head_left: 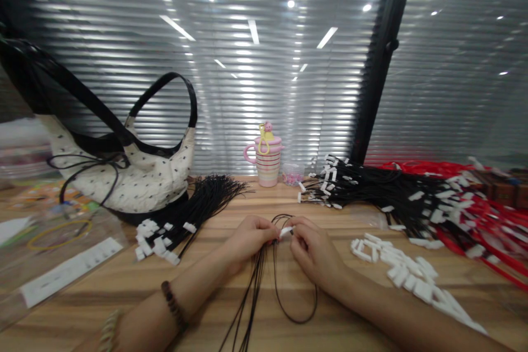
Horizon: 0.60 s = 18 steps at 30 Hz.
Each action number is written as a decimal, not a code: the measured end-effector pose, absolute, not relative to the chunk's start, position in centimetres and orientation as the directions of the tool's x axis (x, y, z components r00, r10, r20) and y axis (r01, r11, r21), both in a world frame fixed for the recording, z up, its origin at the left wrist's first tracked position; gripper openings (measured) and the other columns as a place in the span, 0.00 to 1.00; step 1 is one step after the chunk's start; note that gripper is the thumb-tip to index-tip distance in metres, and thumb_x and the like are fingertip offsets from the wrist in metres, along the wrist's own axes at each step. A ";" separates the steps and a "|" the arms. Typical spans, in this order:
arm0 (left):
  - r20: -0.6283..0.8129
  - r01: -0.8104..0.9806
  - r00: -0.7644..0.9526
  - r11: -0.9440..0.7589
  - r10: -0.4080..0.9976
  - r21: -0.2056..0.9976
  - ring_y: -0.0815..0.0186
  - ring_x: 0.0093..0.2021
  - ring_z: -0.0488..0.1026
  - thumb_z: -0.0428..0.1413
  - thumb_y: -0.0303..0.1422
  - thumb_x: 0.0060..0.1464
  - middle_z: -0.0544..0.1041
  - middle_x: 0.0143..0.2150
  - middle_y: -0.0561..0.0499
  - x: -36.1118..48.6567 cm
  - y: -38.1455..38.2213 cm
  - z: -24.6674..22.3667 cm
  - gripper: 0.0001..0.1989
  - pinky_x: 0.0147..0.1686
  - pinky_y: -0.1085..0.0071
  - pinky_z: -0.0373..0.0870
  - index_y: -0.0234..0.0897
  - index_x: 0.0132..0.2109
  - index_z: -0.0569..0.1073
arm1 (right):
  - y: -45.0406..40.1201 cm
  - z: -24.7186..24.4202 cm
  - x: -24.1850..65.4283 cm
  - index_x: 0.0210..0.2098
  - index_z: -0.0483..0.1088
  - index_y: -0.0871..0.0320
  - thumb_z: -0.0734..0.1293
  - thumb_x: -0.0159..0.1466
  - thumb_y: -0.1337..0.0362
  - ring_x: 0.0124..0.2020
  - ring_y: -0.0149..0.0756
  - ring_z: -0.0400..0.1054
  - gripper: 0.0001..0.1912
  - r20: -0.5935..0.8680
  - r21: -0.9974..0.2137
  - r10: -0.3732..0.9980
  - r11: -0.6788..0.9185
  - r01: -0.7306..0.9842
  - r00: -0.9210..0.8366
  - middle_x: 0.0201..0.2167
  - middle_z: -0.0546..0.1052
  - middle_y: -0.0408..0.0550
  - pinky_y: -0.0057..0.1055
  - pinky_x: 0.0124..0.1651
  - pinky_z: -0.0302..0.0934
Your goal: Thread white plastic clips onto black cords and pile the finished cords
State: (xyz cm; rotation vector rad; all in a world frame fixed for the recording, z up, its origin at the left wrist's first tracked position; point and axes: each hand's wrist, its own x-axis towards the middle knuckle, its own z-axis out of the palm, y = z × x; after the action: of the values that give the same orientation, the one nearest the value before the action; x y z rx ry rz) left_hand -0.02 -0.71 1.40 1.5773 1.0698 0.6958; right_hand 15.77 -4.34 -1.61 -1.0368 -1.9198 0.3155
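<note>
Above a wood-grain table (231, 198), we find two bare hands at close work, a small white tab (285, 232) between their fingertips. The left hand (254, 237), a dark beaded bracelet (173, 303) at its wrist, pinches narrowly at the tab's left end, with thin black cords (256, 280) trailing from beneath it toward us. The right hand (314, 250) has its thumb and fingers closed on the tab's other end, and a loose cord loop (295, 322) hangs below. We cannot tell exactly how cord and tab join. Just right of the right forearm we see loose white tabs (406, 267); beyond them, a tabbed black bundle (371, 184) lies against red straps (501, 223). At left, a second tabbed bundle (206, 198) rests beside a patterned bag (140, 179). A striped pink cup (268, 168) stands upright behind the hands, before slatted blinds (231, 99).
</note>
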 end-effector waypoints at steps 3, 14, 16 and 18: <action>-0.091 0.273 0.405 -0.025 0.910 0.962 0.75 0.21 0.53 0.55 0.39 0.40 0.61 0.17 0.57 -0.1 -0.5 1.2 0.12 0.23 0.75 0.45 0.32 0.22 0.70 | -4.3 -1.6 15.7 0.22 0.57 0.60 0.56 0.54 0.76 0.34 0.31 0.61 0.07 0.589 -0.577 0.773 0.607 0.547 -0.235 0.36 0.68 0.48 0.25 0.36 0.53; -0.093 0.230 0.285 0.026 0.954 0.973 0.76 0.19 0.53 0.54 0.38 0.40 0.61 0.18 0.57 0.1 -0.4 1.0 0.11 0.19 0.75 0.42 0.32 0.24 0.71 | -4.3 -1.4 15.7 0.26 0.64 0.62 0.59 0.56 0.69 0.25 0.26 0.58 0.04 0.556 -0.631 0.822 0.516 0.579 -0.127 0.36 0.64 0.50 0.24 0.28 0.54; -0.080 0.194 0.268 0.028 0.960 0.981 0.76 0.19 0.52 0.54 0.39 0.41 0.61 0.18 0.57 -0.1 -0.2 0.8 0.12 0.18 0.75 0.42 0.32 0.24 0.69 | -4.1 -1.2 15.8 0.27 0.67 0.62 0.60 0.56 0.66 0.24 0.27 0.57 0.06 0.533 -0.659 0.843 0.467 0.589 -0.071 0.30 0.63 0.48 0.24 0.27 0.53; -0.066 0.140 0.255 0.030 0.965 0.990 0.76 0.19 0.53 0.54 0.40 0.41 0.61 0.18 0.57 -0.3 0.0 0.6 0.12 0.19 0.75 0.43 0.33 0.24 0.68 | -3.9 -1.1 15.9 0.25 0.68 0.62 0.59 0.58 0.63 0.24 0.29 0.57 0.10 0.459 -0.719 0.886 0.413 0.560 -0.064 0.22 0.63 0.45 0.24 0.27 0.51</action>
State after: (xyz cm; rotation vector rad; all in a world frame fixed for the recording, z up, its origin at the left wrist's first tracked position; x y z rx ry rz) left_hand -0.25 0.05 0.58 1.3833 1.1306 0.9116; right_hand 15.87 -3.87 -1.13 -1.2611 -1.7446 0.4431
